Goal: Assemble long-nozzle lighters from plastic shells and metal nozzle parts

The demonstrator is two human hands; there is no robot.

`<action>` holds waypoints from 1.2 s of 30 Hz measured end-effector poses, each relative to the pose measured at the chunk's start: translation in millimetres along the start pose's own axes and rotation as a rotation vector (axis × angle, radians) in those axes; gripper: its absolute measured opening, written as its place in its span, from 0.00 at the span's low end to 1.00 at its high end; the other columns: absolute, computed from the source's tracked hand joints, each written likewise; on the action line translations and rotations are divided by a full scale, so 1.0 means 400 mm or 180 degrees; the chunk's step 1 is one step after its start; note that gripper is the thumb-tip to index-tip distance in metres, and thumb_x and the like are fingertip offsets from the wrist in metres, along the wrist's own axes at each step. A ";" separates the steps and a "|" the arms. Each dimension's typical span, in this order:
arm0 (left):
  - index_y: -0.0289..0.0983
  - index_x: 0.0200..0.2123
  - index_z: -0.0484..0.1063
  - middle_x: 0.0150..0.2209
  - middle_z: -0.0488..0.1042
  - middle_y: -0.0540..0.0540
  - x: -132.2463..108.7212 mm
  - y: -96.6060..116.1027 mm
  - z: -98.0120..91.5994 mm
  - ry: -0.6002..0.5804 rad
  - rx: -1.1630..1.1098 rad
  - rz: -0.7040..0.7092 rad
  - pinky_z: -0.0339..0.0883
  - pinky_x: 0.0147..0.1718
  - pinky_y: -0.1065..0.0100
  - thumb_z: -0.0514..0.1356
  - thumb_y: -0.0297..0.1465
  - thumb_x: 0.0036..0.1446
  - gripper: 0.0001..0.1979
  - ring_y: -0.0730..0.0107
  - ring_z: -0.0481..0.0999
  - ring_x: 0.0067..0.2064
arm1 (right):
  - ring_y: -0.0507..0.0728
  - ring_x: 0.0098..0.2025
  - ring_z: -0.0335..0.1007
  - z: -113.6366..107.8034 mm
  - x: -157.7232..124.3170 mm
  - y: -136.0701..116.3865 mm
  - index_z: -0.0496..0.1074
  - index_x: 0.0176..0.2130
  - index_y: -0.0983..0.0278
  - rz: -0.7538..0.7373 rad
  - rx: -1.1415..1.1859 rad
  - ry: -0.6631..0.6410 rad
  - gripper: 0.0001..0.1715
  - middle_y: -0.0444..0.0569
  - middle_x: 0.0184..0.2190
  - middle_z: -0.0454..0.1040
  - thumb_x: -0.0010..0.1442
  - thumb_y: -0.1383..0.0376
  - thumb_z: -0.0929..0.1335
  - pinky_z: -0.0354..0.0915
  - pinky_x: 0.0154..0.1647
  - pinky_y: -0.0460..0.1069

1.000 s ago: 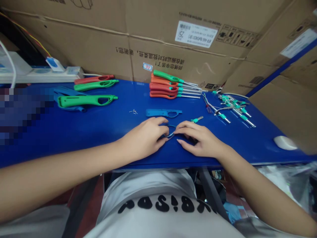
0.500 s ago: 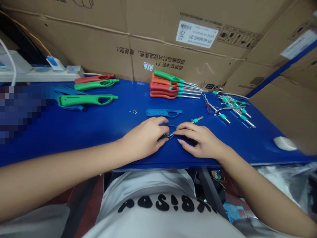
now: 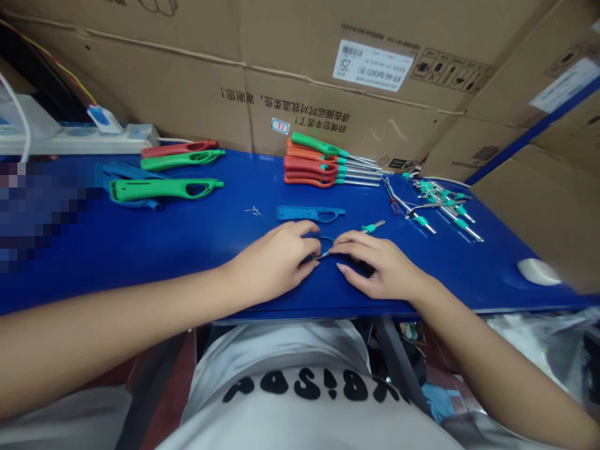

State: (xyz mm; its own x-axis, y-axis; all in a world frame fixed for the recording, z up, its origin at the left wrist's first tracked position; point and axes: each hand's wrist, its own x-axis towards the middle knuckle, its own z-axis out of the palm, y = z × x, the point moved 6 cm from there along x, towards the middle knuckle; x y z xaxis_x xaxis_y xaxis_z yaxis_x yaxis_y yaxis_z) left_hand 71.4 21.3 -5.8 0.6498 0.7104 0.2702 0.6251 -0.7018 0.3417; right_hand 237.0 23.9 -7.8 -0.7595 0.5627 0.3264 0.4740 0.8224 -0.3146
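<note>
Near the table's front edge, my left hand (image 3: pixel 284 259) and my right hand (image 3: pixel 377 262) face each other over a blue lighter casing (image 3: pixel 325 238), mostly hidden under the fingers. My left fingers are closed on this casing at its trigger loop. On its other side my right fingers bend over it and a thin wire; the thumb is apart, and its grip is partly hidden. A metal tube with a teal collar (image 3: pixel 370 227) sticks out beyond my right fingers. Another blue casing half (image 3: pixel 309 214) lies just behind my hands. Small screws (image 3: pixel 254 211) lie to its left.
Red and orange lighters (image 3: pixel 309 169) with a green one (image 3: pixel 316 143) are stacked at the back. Green casings (image 3: pixel 164 188) lie left, metal tubes (image 3: pixel 450 212) right. A power strip (image 3: pixel 131 137), cardboard (image 3: pixel 187 81) and a white object (image 3: pixel 539 271) border the blue table (image 3: pixel 187 244).
My right fingers have shifted very slightly at the blue casing. Everything else looks the same.
</note>
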 end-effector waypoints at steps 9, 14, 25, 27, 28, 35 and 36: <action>0.35 0.40 0.78 0.56 0.72 0.35 0.002 0.000 -0.002 0.0003 0.0000 0.0003 0.72 0.57 0.50 0.59 0.29 0.66 0.08 0.49 0.75 0.57 | 0.58 0.47 0.77 -0.001 0.000 -0.003 0.72 0.53 0.59 -0.0018 -0.0059 0.0007 0.16 0.53 0.50 0.76 0.65 0.65 0.67 0.73 0.46 0.52; 0.35 0.40 0.78 0.55 0.73 0.36 0.000 0.003 -0.003 0.0047 0.0021 0.0043 0.72 0.56 0.52 0.58 0.29 0.66 0.08 0.51 0.76 0.57 | 0.58 0.48 0.77 -0.004 0.001 -0.005 0.73 0.52 0.59 -0.0060 -0.0114 0.0027 0.16 0.53 0.50 0.76 0.65 0.66 0.66 0.74 0.46 0.52; 0.35 0.40 0.78 0.55 0.72 0.36 -0.001 0.005 -0.003 0.0046 0.0055 0.0081 0.72 0.56 0.52 0.58 0.28 0.66 0.08 0.51 0.76 0.57 | 0.58 0.48 0.77 -0.005 -0.005 -0.004 0.72 0.54 0.60 -0.0048 -0.0035 0.0052 0.18 0.53 0.50 0.77 0.65 0.66 0.67 0.74 0.49 0.52; 0.35 0.40 0.78 0.55 0.73 0.36 -0.002 0.005 -0.003 0.0052 0.0067 0.0080 0.72 0.56 0.53 0.58 0.28 0.66 0.08 0.52 0.76 0.57 | 0.58 0.48 0.77 -0.005 -0.003 -0.006 0.73 0.54 0.60 -0.0063 -0.0094 0.0051 0.17 0.53 0.50 0.77 0.65 0.65 0.67 0.74 0.47 0.52; 0.35 0.40 0.78 0.55 0.73 0.37 -0.002 0.006 -0.003 0.0057 0.0070 0.0082 0.72 0.56 0.53 0.58 0.28 0.66 0.08 0.52 0.76 0.57 | 0.58 0.47 0.78 -0.006 -0.002 -0.007 0.73 0.53 0.60 -0.0077 -0.0126 0.0052 0.17 0.53 0.50 0.77 0.65 0.65 0.67 0.74 0.46 0.52; 0.35 0.41 0.78 0.56 0.73 0.36 0.002 0.002 -0.001 0.0076 0.0118 0.0093 0.72 0.56 0.53 0.59 0.28 0.66 0.08 0.52 0.76 0.56 | 0.57 0.47 0.77 -0.008 -0.002 -0.001 0.73 0.54 0.59 -0.0038 0.0090 0.0063 0.18 0.53 0.50 0.76 0.65 0.66 0.66 0.73 0.48 0.53; 0.36 0.41 0.79 0.56 0.73 0.37 0.003 0.000 0.000 0.0067 0.0124 0.0109 0.72 0.55 0.53 0.58 0.28 0.66 0.08 0.52 0.77 0.56 | 0.57 0.47 0.77 -0.008 -0.002 -0.002 0.73 0.54 0.59 -0.0037 0.0182 0.0071 0.18 0.53 0.50 0.76 0.66 0.67 0.67 0.73 0.49 0.53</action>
State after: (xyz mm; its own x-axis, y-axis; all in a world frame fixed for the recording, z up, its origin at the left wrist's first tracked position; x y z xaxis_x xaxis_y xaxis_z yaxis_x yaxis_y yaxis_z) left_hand 72.1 22.3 -5.4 0.6622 0.6866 0.3001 0.6193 -0.7269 0.2968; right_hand 238.7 23.2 -4.9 -0.7545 0.5554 0.3498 0.4385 0.8230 -0.3610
